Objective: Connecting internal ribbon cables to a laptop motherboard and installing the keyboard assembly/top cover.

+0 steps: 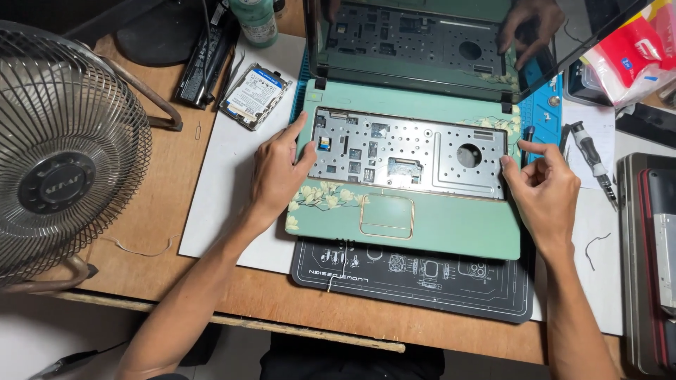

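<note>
A green laptop (422, 225) with a floral skin lies open on a dark work mat (422, 278) in the middle of a wooden desk (169, 204), its keyboard removed so that the bare metal tray (415, 151) with its holes and cut-outs shows. The person's left hand (278, 172) rests flat on the left edge of the laptop's body, fingers spread and loosely open, the index finger pointing up along the corner of the tray and the thumb lying on the tray's left end. The right hand (542, 186) sits at the right edge of the tray, fingers curled with thumb and forefinger pinched at the tray's rim; whether it grips anything small there cannot be told. The dark screen (422, 42) stands tilted back and mirrors the tray. A hard drive (253, 95) lies on white paper to the upper left, near a wire-caged fan (67, 151) at the desk's left end. A screwdriver (591, 158) lies just right of the right hand, with a blue mat (542, 109) behind it.
</note>
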